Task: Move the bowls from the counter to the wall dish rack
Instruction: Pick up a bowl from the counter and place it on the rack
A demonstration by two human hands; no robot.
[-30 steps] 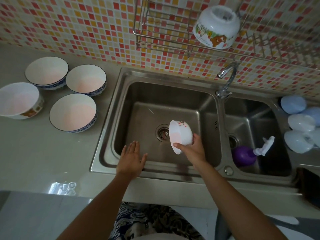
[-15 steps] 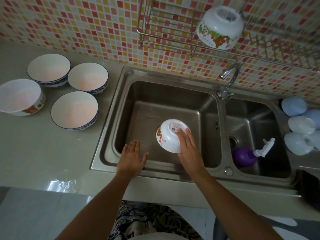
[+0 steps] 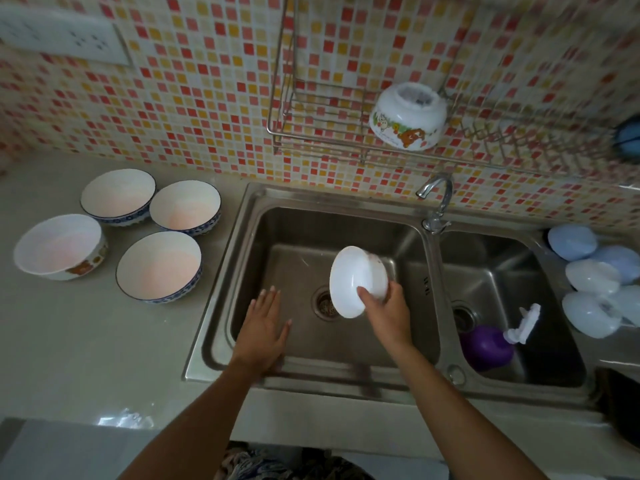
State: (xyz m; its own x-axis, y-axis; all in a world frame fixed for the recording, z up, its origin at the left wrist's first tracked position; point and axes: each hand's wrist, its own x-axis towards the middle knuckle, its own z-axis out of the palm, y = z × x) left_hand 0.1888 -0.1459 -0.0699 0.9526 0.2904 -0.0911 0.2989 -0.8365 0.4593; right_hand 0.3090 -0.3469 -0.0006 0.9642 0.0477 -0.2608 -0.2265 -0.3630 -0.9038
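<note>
My right hand [image 3: 386,315] grips a small white bowl [image 3: 349,278] by its rim, tilted on its side over the left sink basin [image 3: 291,237] with its mouth facing left. My left hand [image 3: 265,330] lies flat with straight fingers on the basin's front edge. Several bowls stand upright on the counter at the left: a white one with a printed band [image 3: 57,245] and three blue-rimmed ones [image 3: 157,265] [image 3: 185,206] [image 3: 117,194]. One printed bowl [image 3: 408,116] sits upside down on the wire wall rack [image 3: 311,133].
A tap [image 3: 436,199] rises between the two basins. A purple spray bottle [image 3: 488,346] lies in the right basin. Several pale blue and white lids or dishes [image 3: 588,271] crowd the counter at the right. A wall socket plate [image 3: 62,36] is at the top left.
My right hand has turned the small bowl from bottom-up back onto its side, mouth facing left, over the drain. The camera tipped up a little. My left hand stayed on the sink edge.
</note>
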